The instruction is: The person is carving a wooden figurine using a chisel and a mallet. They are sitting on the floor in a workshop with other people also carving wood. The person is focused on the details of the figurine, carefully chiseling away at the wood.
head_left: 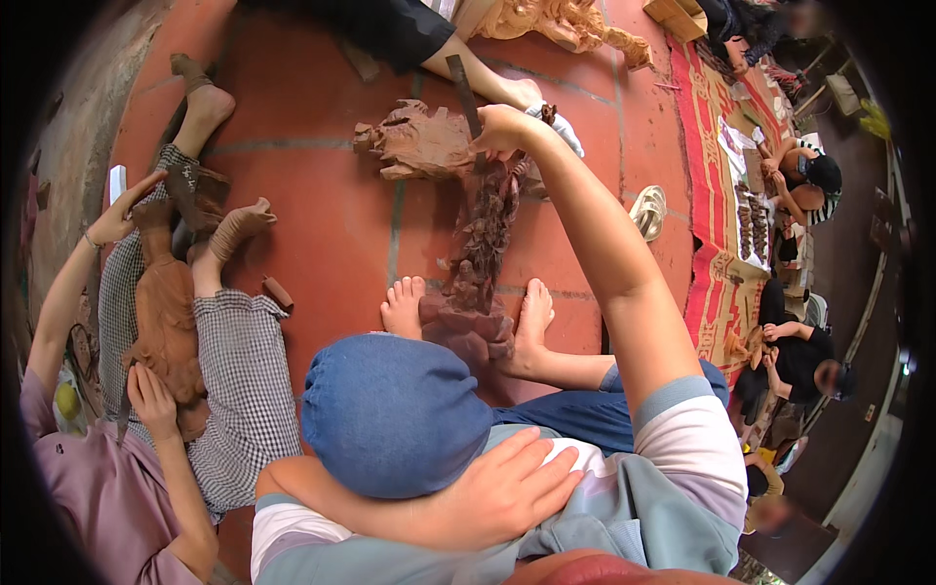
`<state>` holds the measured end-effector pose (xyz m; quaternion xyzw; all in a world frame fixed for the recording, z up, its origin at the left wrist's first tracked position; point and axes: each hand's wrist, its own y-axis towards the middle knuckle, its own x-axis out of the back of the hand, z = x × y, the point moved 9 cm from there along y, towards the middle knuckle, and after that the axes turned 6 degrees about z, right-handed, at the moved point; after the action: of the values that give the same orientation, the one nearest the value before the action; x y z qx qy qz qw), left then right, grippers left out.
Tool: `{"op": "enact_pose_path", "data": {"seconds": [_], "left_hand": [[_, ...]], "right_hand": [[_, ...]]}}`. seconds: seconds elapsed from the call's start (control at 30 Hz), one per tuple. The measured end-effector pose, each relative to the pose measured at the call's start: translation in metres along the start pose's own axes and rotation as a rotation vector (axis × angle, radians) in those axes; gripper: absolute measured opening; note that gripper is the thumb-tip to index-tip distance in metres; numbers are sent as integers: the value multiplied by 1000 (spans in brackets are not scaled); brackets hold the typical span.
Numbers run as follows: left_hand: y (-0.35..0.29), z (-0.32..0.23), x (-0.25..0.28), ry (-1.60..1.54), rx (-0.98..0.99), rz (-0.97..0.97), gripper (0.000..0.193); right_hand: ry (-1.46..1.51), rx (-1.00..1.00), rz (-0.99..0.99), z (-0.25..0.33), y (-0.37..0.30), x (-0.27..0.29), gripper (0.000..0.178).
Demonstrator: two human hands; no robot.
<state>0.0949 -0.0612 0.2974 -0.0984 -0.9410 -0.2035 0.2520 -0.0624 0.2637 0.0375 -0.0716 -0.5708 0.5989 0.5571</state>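
My right hand (502,134) reaches far forward, its fingers closed on a dark, narrow flat strip (462,93). It is at the far end of a dark reddish-brown wood carving (480,234), whose surface is densely cut and partly blurred. The carving's broad base (468,327) lies between my bare feet. Past the hand, to the left, a paler rough wood carving (417,139) rests on the tiles. My left arm passes behind my raised denim knee (395,414). My left hand (507,492) lies flat against my shirt, fingers stretched out, holding nothing.
On the left, a person in checked trousers has both hands at a wooden statue (168,307) between their legs. Another person's leg (478,73) crosses the far floor near a larger carving (546,21). A sandal (648,213) and a red patterned mat (717,185) with several seated people are right.
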Motion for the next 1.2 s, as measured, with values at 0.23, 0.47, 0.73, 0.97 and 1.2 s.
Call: {"op": "enact_pose_path", "data": {"seconds": [0.23,0.47,0.73,0.97,1.2], "left_hand": [[2,1,4,10,-1,-19,39],[1,0,-3,18,2,1,40],[1,-2,-3,17,-4,18,40],[3,-3,-1,11,-22,24,41],[3,-1,-2,5,-4,39,40]], "right_hand": [[-19,228,-100,15,-12,-3,39],[-206,277,-151,13,-19,-4,31],[122,183,-67,-1,-24,2,30],[208,65,-81,-21,-10,1,29],[243,125,-81,-13,-17,-4,28]]}}
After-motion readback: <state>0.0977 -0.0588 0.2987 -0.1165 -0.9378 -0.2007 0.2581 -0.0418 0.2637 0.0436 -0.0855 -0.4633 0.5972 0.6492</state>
